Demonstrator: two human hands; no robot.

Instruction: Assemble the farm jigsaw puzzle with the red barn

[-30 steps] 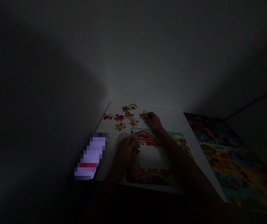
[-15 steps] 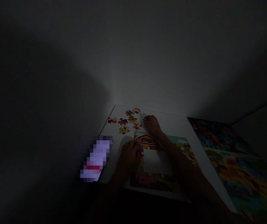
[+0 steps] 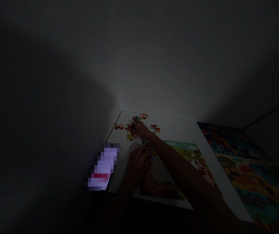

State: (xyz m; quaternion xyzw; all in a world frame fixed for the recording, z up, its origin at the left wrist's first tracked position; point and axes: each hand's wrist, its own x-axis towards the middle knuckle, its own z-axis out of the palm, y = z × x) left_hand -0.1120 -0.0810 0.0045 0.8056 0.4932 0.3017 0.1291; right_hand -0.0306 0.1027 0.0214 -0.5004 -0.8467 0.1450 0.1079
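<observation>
A partly assembled farm jigsaw puzzle (image 3: pixel 183 148) lies on a white board, a bare gap in its middle. My left hand (image 3: pixel 137 161) rests over its left edge, fingers loosely bent and lying on the puzzle beside a small blue and red patch. My right hand (image 3: pixel 141 129) reaches across to the loose pieces, its fingers closed down on a dark red puzzle piece (image 3: pixel 128 127). A green piece (image 3: pixel 130 137) lies just below these fingers. To the right of that hand sits another loose piece (image 3: pixel 155 128). Dim light hides the exact fingertip contact.
More loose pieces, including a pinkish one (image 3: pixel 143 116) and a brown one (image 3: pixel 119 126), lie near the board's far left corner. A lit phone (image 3: pixel 104 167) with a blurred screen is at the left edge. Colourful picture sheets (image 3: pixel 239 169) lie along the right. A wall (image 3: pixel 159 65) rises behind.
My right hand has left the piece near the puzzle's top and moved left onto the loose pieces. That piece now lies uncovered. My left hand has stayed almost still.
</observation>
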